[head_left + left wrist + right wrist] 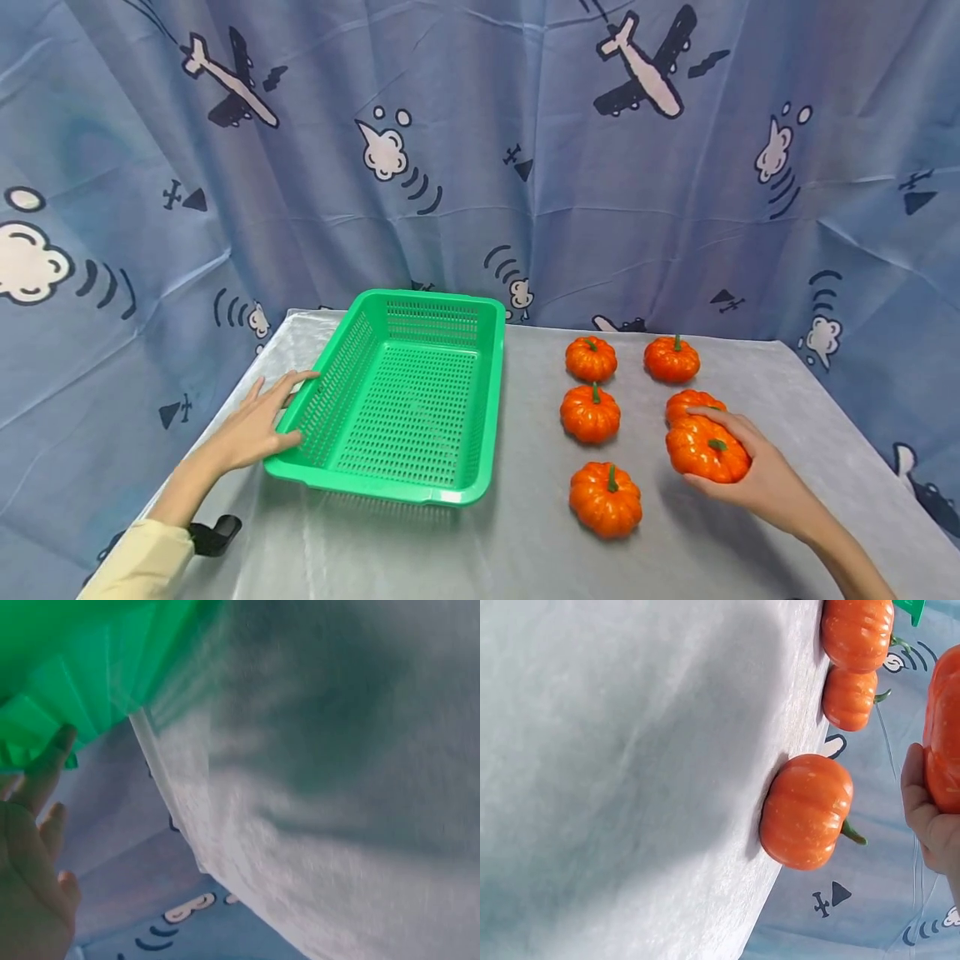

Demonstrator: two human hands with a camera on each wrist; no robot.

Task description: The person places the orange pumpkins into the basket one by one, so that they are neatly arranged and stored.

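On the right, my right hand (767,473) grips an orange pumpkin (705,450) with a short green stem, fingers over its far side and thumb under its near side. The right wrist view shows this held pumpkin (946,735) raised off the tabletop. Just behind it, partly hidden, sits another pumpkin (690,403). My left hand (251,425) is at the left side of a green plastic basket (497,400), its fairly straight fingers touching the rim and the thumb at the front left corner. No pumpkin shows inside the basket.
Left of the held pumpkin stand three pumpkins in a column: a back one (591,360), a middle one (589,417) and a front one (604,502). One more pumpkin (671,361) sits at the back right. A blue patterned curtain (465,167) hangs behind the pale table (540,542).
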